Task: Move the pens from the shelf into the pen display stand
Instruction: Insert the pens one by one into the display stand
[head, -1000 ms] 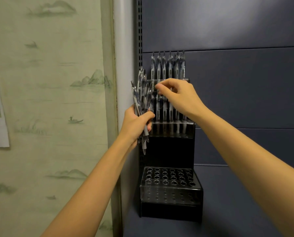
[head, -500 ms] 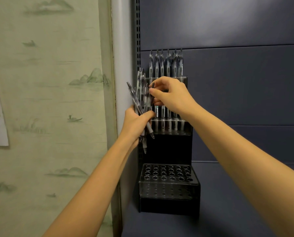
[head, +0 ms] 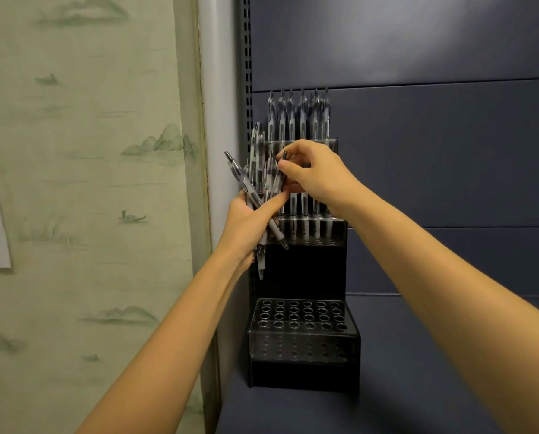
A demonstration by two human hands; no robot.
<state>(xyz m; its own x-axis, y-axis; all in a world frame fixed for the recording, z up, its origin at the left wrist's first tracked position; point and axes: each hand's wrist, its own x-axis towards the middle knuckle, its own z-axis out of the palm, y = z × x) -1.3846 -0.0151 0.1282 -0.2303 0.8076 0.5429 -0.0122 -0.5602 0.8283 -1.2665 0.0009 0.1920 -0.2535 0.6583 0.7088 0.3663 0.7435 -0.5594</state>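
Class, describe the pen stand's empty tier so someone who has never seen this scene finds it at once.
Find the dark blue shelf; a black pen display stand sits in its left corner. Look at its lowest step: unlike the tiers above, which hold pens, its round holes are empty.

Pens (head: 299, 115) in stand (head: 302, 343), on shelf (head: 418, 386)

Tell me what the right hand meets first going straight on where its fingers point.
Probably the bundle of clear-barrelled, grey-gripped pens held in the left hand; the right hand seems to pinch one.
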